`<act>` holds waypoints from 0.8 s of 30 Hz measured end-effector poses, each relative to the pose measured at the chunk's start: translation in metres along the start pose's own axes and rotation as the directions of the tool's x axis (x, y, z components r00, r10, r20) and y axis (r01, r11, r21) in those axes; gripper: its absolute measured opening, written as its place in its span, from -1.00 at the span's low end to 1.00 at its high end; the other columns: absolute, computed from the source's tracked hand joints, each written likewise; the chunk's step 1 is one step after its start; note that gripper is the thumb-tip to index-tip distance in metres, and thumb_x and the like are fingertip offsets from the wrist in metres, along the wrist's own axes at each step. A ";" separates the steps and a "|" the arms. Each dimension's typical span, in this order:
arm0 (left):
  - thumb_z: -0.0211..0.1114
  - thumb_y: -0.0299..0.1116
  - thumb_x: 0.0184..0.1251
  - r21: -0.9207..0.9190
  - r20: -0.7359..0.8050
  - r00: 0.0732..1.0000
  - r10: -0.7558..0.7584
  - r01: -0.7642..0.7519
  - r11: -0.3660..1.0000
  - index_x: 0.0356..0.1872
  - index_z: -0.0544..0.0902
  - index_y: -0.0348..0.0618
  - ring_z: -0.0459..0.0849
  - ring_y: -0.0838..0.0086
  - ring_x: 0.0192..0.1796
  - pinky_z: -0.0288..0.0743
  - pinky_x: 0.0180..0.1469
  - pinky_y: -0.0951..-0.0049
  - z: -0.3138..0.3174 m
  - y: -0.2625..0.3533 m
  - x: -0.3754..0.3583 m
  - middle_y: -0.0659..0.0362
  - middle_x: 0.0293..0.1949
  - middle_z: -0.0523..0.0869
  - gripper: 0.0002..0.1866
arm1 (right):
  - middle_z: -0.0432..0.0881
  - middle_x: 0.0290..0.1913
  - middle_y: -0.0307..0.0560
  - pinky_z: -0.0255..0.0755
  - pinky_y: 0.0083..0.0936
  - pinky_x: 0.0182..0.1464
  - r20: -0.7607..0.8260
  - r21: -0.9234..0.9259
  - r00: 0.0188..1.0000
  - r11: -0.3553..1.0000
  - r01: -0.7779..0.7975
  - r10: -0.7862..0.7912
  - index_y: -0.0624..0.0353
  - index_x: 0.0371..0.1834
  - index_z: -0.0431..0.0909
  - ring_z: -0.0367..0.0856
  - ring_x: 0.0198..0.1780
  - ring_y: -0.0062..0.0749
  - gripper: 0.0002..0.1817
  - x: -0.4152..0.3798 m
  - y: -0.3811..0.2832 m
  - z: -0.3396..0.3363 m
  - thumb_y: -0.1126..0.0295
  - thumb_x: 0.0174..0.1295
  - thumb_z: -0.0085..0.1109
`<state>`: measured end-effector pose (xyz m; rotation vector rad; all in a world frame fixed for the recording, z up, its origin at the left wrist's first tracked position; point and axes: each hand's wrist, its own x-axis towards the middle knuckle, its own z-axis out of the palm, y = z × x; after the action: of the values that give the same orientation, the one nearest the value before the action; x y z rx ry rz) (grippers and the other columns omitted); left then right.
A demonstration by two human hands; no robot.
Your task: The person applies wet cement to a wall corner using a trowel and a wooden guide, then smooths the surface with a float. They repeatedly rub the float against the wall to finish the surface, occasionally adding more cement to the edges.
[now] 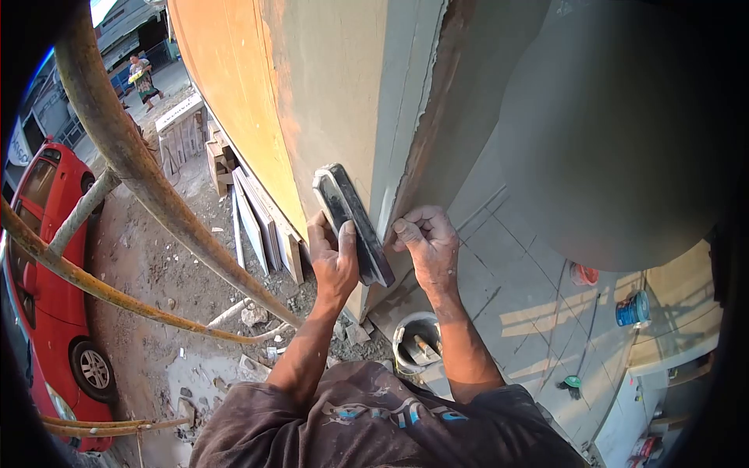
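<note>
My left hand (335, 257) is closed on a dark, narrow plastering float (340, 193), held tilted near the corner of a tall column. Behind it the column's face (328, 86) carries grey plaster, with an orange stretch further left. A smoother, lighter grey strip (406, 93) runs down the corner, its right edge ragged. At that corner edge, right of the float, my right hand (431, 248) has thumb and fingers pinched together. Whatever lies between them, if anything, is too small to make out. Plaster dust whitens the right fingers.
Curved rusty pipes (148, 179) pass close on my left. Far below are a red car (58, 281), stacked boards (261, 218), a bucket (417, 343) with a tool in it, and a tiled floor (523, 288). A blurred dark round shape (624, 140) blocks the upper right. A person (143, 78) is far off.
</note>
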<state>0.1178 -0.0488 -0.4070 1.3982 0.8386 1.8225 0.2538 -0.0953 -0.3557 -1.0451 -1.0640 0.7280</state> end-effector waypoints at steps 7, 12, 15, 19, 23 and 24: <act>0.19 -0.09 0.57 0.253 -0.076 0.997 -0.016 0.035 0.967 0.07 0.54 -0.39 0.59 0.50 -0.23 0.54 -0.13 0.42 -0.014 0.021 0.140 0.07 -0.24 0.65 -0.54 | 0.63 -0.38 -0.25 0.49 -0.64 -0.34 0.002 0.047 1.000 0.999 -0.018 0.018 0.19 -0.20 0.55 0.59 -0.40 -0.62 -0.81 -0.004 0.005 -0.001 0.41 0.30 0.40; 0.21 -0.26 0.52 0.175 -0.072 0.989 -0.127 0.138 0.975 0.16 0.50 -0.39 0.63 0.46 -0.08 0.53 0.01 0.42 -0.013 -0.026 0.014 0.04 -0.08 0.65 -0.60 | 0.63 -0.36 -0.25 0.48 -0.65 -0.33 0.007 0.034 0.999 0.999 0.032 -0.032 0.20 -0.20 0.55 0.58 -0.41 -0.63 -0.81 -0.003 0.002 0.000 0.40 0.31 0.39; 0.33 -0.38 0.39 0.015 0.026 0.983 0.183 -0.183 0.983 0.18 0.48 -0.40 0.61 0.40 -0.08 0.50 0.01 0.42 0.009 0.023 0.024 0.01 -0.05 0.62 -0.57 | 0.63 -0.38 -0.25 0.48 -0.65 -0.34 -0.003 0.061 0.999 0.998 0.034 -0.033 0.20 -0.21 0.55 0.57 -0.42 -0.63 -0.81 -0.002 0.005 0.001 0.40 0.31 0.39; 0.32 -0.23 0.47 0.024 -0.046 0.996 0.081 -0.080 0.996 0.13 0.55 -0.35 0.51 0.56 -0.33 0.48 -0.23 0.47 0.007 0.060 0.126 0.15 -0.31 0.61 -0.59 | 0.62 -0.41 -0.26 0.47 -0.65 -0.34 -0.010 0.017 1.000 1.000 0.000 0.000 0.20 -0.21 0.55 0.57 -0.43 -0.63 -0.81 -0.005 0.007 -0.001 0.40 0.31 0.39; 0.23 -0.15 0.53 0.176 -0.113 0.977 -0.180 0.198 0.964 0.06 0.56 -0.36 0.54 0.58 -0.32 0.51 -0.22 0.45 -0.031 -0.055 0.085 0.17 -0.32 0.63 -0.60 | 0.62 -0.41 -0.27 0.49 -0.64 -0.33 -0.011 -0.025 1.000 1.000 0.002 -0.003 0.21 -0.21 0.54 0.57 -0.43 -0.62 -0.81 -0.004 0.002 0.000 0.41 0.30 0.39; 0.23 -0.15 0.53 0.114 -0.118 0.951 -0.285 0.298 0.948 0.06 0.56 -0.36 0.54 0.57 -0.31 0.51 -0.20 0.44 -0.038 -0.073 0.050 0.18 -0.32 0.63 -0.60 | 0.62 -0.41 -0.26 0.50 -0.64 -0.32 -0.027 -0.013 1.000 1.000 -0.002 0.001 0.21 -0.21 0.54 0.58 -0.43 -0.62 -0.82 -0.006 0.002 0.000 0.42 0.30 0.39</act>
<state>0.0813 0.0294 -0.4480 1.1934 1.1700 1.6421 0.2516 -0.0998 -0.3591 -1.0644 -1.0465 0.7069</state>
